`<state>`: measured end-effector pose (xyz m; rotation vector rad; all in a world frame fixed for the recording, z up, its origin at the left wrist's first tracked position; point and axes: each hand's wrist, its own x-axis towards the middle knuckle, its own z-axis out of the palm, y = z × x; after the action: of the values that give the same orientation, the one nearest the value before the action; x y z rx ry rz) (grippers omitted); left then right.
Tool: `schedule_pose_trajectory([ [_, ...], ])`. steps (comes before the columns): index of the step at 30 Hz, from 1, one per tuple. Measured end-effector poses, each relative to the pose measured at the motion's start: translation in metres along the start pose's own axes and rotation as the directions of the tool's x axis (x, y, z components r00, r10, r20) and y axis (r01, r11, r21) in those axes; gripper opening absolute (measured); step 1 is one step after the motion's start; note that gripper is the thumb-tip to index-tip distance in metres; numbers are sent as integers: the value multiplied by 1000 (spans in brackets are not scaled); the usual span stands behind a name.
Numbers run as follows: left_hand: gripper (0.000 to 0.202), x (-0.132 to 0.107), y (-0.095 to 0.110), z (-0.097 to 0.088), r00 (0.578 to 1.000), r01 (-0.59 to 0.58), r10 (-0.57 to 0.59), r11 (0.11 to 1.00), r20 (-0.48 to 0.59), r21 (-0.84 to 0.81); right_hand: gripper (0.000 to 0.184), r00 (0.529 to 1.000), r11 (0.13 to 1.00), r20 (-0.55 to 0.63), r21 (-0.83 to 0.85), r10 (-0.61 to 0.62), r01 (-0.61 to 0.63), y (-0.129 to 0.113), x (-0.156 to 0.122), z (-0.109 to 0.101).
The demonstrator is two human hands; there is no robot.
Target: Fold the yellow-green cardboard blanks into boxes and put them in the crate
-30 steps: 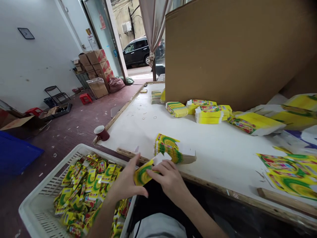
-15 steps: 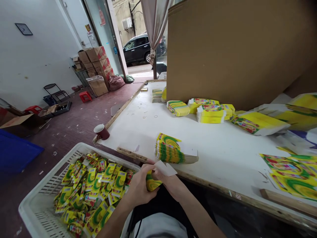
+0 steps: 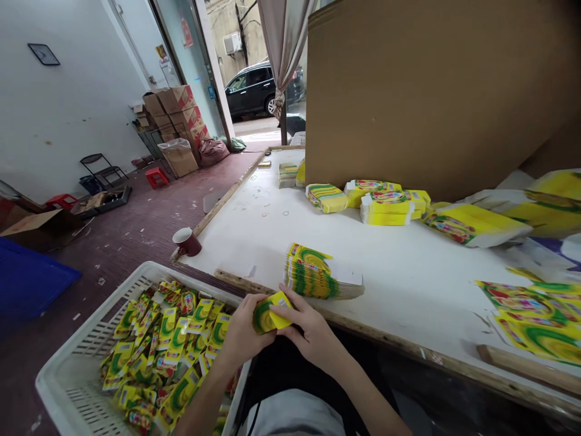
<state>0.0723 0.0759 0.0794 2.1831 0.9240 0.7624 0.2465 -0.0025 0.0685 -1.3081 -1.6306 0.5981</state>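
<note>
Both my hands hold one small yellow and green carton just in front of the table's near edge. My left hand wraps its left side and my right hand presses its right end with the fingertips. The carton now looks boxed up, with no white flap sticking out. A stack of flat yellow and green carton blanks lies on the white table just beyond my hands. A white plastic crate at my lower left is full of several folded cartons of the same print.
A dark red cup stands on the table's left corner. More bundles of blanks lie along a tall brown cardboard sheet. Loose printed sheets lie at the right. Cardboard boxes and stools stand by the doorway.
The carton went from a half-open blank with white flaps showing to a closed small box held between both hands. My hands have stayed at the table's near edge.
</note>
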Motion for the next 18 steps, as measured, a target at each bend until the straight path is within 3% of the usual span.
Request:
schedule_pose_trajectory([
  [3, 55, 0, 0, -8, 999, 7, -9, 999, 47, 42, 42, 990, 999, 139, -43, 11, -5, -5, -1, -12],
  [7, 55, 1, 7, -7, 997, -3, 0, 999, 71, 40, 33, 985, 995, 165, -86, 57, -43, -16, 4, -22],
  [10, 52, 2, 13, -2, 1000, -25, 25, 1000, 4, 12, 24, 992, 994, 87, -59, 96, -91, -17, 8, -11],
  [13, 51, -1, 7, -7, 999, -3, 4, 1000, -38, 18, 37, 994, 994, 31, 28, 103, -104, -13, 10, 4],
  [16, 50, -10, -17, -31, 995, 104, -103, 983, -17, 150, 65, 995, 997, -74, 25, 72, -70, -4, 12, -2],
  [18, 56, -17, -39, -54, 973, 228, -196, 910, -125, 346, 61, 964, 992, -259, -90, 61, -88, 7, 16, -23],
])
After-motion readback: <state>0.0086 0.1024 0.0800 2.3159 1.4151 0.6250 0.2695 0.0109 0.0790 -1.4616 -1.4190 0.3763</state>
